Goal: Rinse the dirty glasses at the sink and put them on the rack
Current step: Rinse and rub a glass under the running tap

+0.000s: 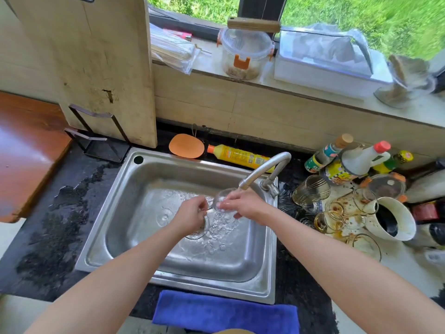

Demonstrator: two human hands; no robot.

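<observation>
2 hands meet over the sink (168, 169): the left hand (191, 214) pinches the stem and the right hand (243, 203) curls round the bowl of a clear glass (222, 196) under the running faucet (265, 167). Stained glasses (337, 213) crowd the counter just right of the faucet, beside bottles (349, 160). A blue towel (224, 314) lies along the front edge.

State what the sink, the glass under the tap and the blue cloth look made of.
Sink: brushed stainless steel, by its dull grey sheen. Glass: clear glass, seemingly; transparent with bright highlights. Blue cloth: likely microfibre or terry, matte and fuzzy.
</observation>
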